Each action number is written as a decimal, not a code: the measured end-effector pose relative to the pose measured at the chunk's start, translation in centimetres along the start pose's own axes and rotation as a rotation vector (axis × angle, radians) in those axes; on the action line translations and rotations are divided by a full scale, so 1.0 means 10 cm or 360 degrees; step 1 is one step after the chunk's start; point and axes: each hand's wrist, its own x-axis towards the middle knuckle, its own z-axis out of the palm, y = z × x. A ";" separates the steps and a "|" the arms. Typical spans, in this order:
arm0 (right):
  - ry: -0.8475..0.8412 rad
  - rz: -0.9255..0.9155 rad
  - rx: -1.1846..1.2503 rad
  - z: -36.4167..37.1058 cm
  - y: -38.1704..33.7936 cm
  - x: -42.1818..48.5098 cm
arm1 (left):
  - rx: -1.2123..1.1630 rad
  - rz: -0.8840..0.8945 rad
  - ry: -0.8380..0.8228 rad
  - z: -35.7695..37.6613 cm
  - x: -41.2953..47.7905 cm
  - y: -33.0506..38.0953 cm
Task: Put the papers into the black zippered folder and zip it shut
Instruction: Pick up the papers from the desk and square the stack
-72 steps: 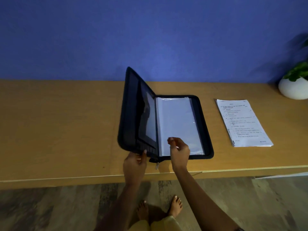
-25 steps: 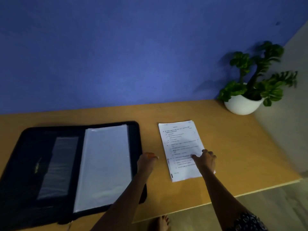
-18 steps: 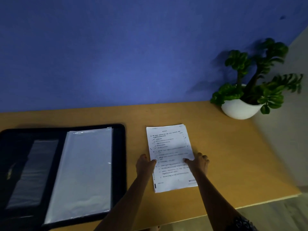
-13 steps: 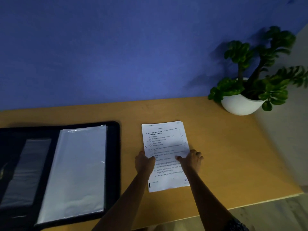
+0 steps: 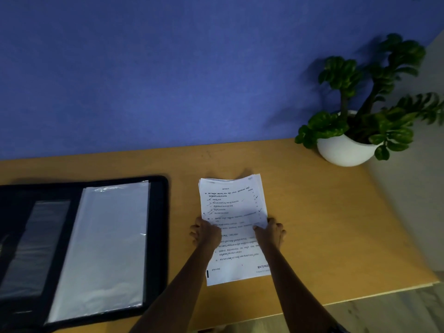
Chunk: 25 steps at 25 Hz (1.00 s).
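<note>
A stack of white printed papers (image 5: 231, 205) lies on the wooden table (image 5: 324, 224) at centre. My left hand (image 5: 207, 233) grips the stack's left edge and my right hand (image 5: 270, 233) grips its right edge, thumbs on top; the far end of the sheets curls up slightly. The black zippered folder (image 5: 161, 236) lies open flat to the left, with a clear plastic sleeve (image 5: 105, 248) on its right half. Its left part runs out of view.
A green plant in a white bowl-shaped pot (image 5: 346, 150) stands at the table's back right corner. A blue wall (image 5: 168, 68) runs behind the table. The table's front edge and the floor (image 5: 396, 308) show at lower right.
The folder went from half-raised to lying open flat. Both hands moved right to the papers and closed on the stack's two side edges; its far end now lifts a little.
</note>
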 end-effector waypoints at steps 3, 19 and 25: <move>-0.0056 -0.0107 0.0293 -0.04 0.07 -0.05 | -0.0246 0.0089 -0.0010 -0.01 -0.01 -0.08; -0.0402 -0.0888 0.1291 -0.44 -0.45 -0.33 | -0.0946 0.1141 0.0149 -0.83 -0.18 -0.23; -0.0434 -0.0867 0.1399 -0.38 -0.27 -0.35 | -0.0946 0.1256 0.0012 -0.82 -0.20 -0.35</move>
